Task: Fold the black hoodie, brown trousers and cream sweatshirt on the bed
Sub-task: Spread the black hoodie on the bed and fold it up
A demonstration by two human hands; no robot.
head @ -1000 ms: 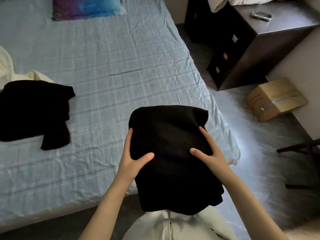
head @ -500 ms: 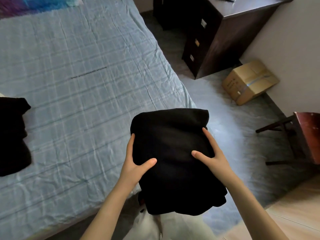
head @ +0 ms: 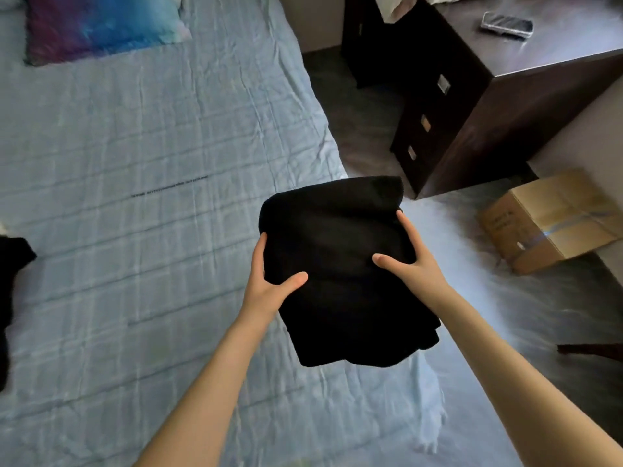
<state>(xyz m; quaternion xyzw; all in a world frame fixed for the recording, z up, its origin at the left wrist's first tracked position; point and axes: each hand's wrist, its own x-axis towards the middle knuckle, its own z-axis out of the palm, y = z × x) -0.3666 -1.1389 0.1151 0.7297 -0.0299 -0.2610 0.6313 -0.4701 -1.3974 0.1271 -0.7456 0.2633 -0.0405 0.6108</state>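
– What's that dark heap at the far left?

– Another dark garment (head: 11, 291), lying on the bed (head: 135, 146). It's mostly cut off, so I can't tell whether it's folded.

– And the hands?

– The left hand (head: 269, 284) grips the folded black garment (head: 344, 264) by its left side, thumb on top and fingers running along the edge. The right hand (head: 413, 267) holds the other side the same way.

– Where is the garment, then?

– Up in the air over the bed's right edge, partly past the sheet and above the floor. The dresser (head: 505, 106) and a cardboard box (head: 553, 220) sit beyond it.

– Anything different from a second ago?

– The arms have stretched out. The bundle was close against the body and is now held away from it, with the same grip. I'd say this piece, likely the hoodie, is finished and about to be set down, which leaves the others.
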